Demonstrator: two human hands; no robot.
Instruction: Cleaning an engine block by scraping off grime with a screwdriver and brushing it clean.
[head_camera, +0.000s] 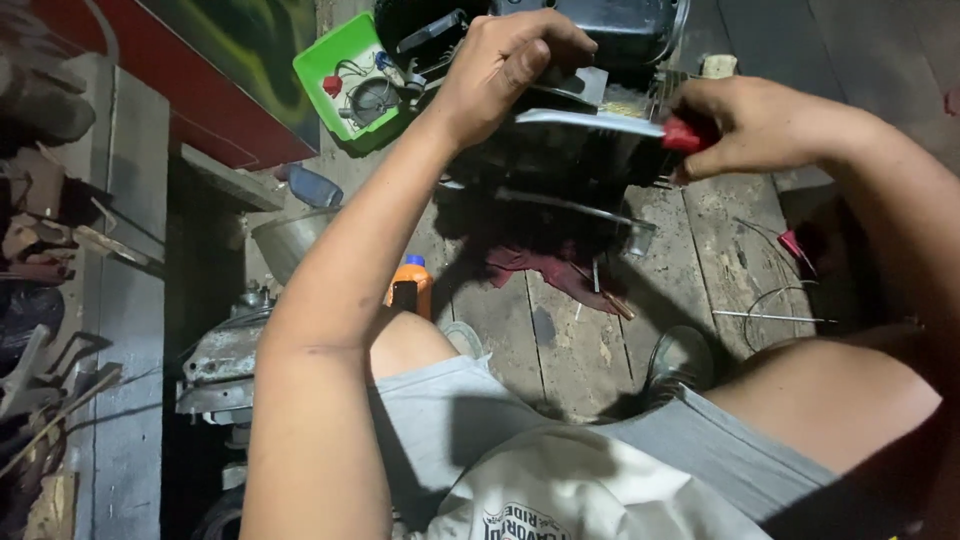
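While the head camera is looking down past the person's knees, this is how things are lying:
Left hand (500, 65): gripping the top of the black machine body (580, 110), fingers curled over its edge.
Right hand (760, 125): pinching a red-handled tool (683, 135), closed tight around it.
Tool axis: running roughly sideways, tip pointing left into the machine's right side.
Nearer hand: the right is working; the left is steadying.
Machine: sitting on the plank floor (570, 340), ahead of both knees.
Nearby: green tray (335, 60) lying left of it, orange bottle (412, 285) standing closer in.

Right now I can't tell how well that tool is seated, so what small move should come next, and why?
Probably steady the engine more firmly with the left hand before turning. The right hand has its grip on a red-handled tool pressed at the engine's side, and its tip is hidden.
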